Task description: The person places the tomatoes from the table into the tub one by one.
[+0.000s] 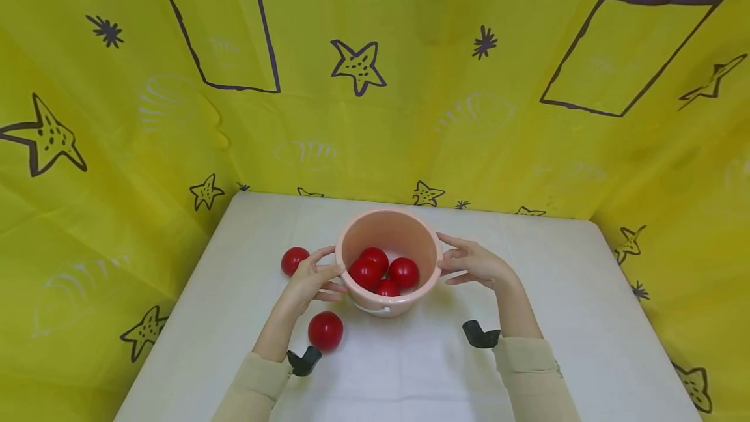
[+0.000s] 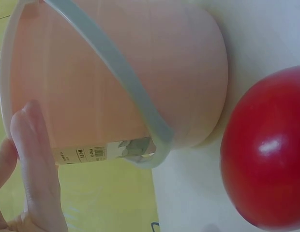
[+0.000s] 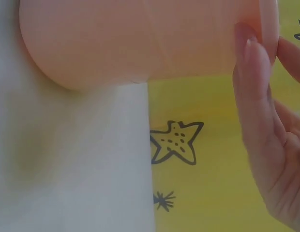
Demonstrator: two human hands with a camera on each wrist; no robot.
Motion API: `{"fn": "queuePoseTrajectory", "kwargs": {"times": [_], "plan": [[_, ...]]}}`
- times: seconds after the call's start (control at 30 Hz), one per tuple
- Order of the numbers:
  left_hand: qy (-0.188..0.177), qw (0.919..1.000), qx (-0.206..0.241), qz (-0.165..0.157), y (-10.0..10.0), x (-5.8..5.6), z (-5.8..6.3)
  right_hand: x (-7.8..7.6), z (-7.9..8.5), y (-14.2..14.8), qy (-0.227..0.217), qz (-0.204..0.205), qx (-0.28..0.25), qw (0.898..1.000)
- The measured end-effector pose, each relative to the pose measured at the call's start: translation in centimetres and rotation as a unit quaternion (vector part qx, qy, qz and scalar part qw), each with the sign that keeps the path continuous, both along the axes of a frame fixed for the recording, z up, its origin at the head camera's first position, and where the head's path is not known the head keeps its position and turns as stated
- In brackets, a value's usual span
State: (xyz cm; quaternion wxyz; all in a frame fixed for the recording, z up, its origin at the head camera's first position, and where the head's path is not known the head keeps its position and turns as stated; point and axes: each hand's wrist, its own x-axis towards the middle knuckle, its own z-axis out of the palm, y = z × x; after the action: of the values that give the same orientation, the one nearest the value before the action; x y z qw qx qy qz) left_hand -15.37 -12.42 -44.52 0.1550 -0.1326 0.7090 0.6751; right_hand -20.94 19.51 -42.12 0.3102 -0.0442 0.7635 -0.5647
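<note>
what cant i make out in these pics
Label print, left wrist view: too small and blurred.
Lower part of the front ball, head view: hidden by the bucket rim.
Part of the far-left ball, head view: hidden by the left hand.
Right side of the large-looking ball, left wrist view: cut off by the edge.

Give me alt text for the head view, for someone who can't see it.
A person's left hand and right hand touch opposite sides of a pink bucket with four red balls inside. Two more balls lie to its left on a white table, before a yellow curtain.
</note>
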Motion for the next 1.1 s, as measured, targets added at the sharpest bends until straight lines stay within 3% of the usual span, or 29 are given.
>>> {"fn": "queuePoseTrajectory", "kwargs": {"times": [0.2, 0.33, 0.37, 0.43, 0.47, 0.53, 0.63, 0.73, 0.8, 0.9, 1.1], "plan": [[0.020, 0.9996, -0.020, 0.005, -0.1, 0.0, -0.1, 0.1, 0.3, -0.2, -0.001, -0.008, 0.007, 1.000], [0.099, 0.9908, -0.092, 0.012, -0.6, -0.2, -0.3, 0.1, 0.4, -0.3, -0.003, -0.012, 0.002, 1.000], [0.131, 0.9842, -0.119, 0.015, -0.9, -0.4, -0.4, 0.1, 0.4, -0.3, -0.004, -0.013, 0.000, 1.000], [0.199, 0.9627, -0.181, 0.024, -1.6, -0.7, -0.6, 0.2, 0.5, -0.3, -0.005, -0.014, -0.004, 1.000], [0.230, 0.9484, -0.217, 0.027, -2.0, -1.0, -0.6, 0.2, 0.4, -0.3, -0.006, -0.013, -0.004, 1.000], [0.275, 0.9106, -0.306, 0.033, -2.9, -1.6, -0.9, 0.2, 0.4, -0.2, -0.004, -0.008, -0.006, 1.000], [0.290, 0.8517, -0.436, 0.021, -4.3, -2.5, -1.4, 0.1, 0.3, -0.1, -0.002, -0.003, -0.006, 1.000], [0.262, 0.8093, -0.526, -0.014, -5.6, -3.1, -2.2, 0.1, 0.3, -0.1, -0.004, -0.004, -0.004, 1.000], [0.236, 0.7946, -0.558, -0.036, -6.4, -3.3, -3.0, 0.1, 0.3, -0.2, -0.006, -0.007, -0.001, 1.000], [0.205, 0.7840, -0.583, -0.062, -7.3, -3.5, -4.3, 0.1, 0.3, -0.3, -0.007, -0.009, 0.002, 1.000], [0.175, 0.7898, -0.582, -0.081, -8.1, -3.4, -6.5, 0.2, 0.4, -0.2, -0.007, -0.014, 0.003, 1.000]]}}
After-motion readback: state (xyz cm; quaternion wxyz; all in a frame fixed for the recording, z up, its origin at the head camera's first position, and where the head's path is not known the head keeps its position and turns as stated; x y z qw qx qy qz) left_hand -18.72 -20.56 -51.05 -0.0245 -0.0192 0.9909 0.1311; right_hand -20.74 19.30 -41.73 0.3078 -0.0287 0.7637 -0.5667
